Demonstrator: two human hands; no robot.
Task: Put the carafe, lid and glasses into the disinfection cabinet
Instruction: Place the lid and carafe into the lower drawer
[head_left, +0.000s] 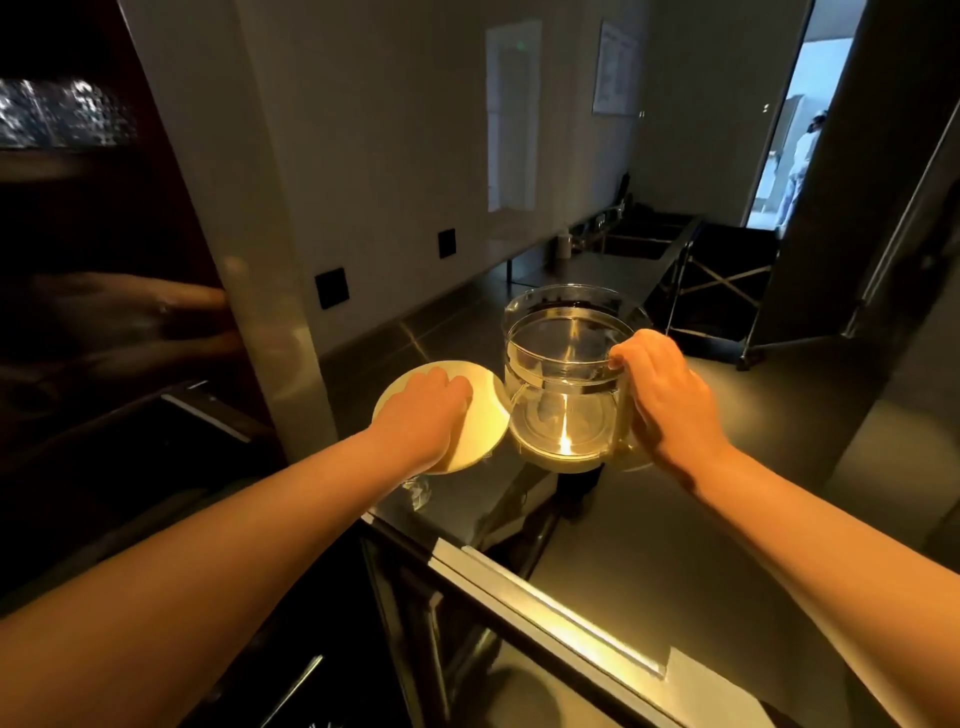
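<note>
The fingers (631, 358) of the right hand (670, 395) are curled round the handle side of the glass carafe (563, 374), with the fingertips hooked over its rim. The left hand (423, 410) is laid on the round pale lid (485, 415), fingers bent down over it; whether the lid is gripped cannot be told. The carafe is held upright, its long axis vertical and its mouth upward, just right of the lid. Both are located on a dark reflective counter (675, 545) along a grey wall (395, 156). A dark cabinet (104, 312) is seen at the left.
</note>
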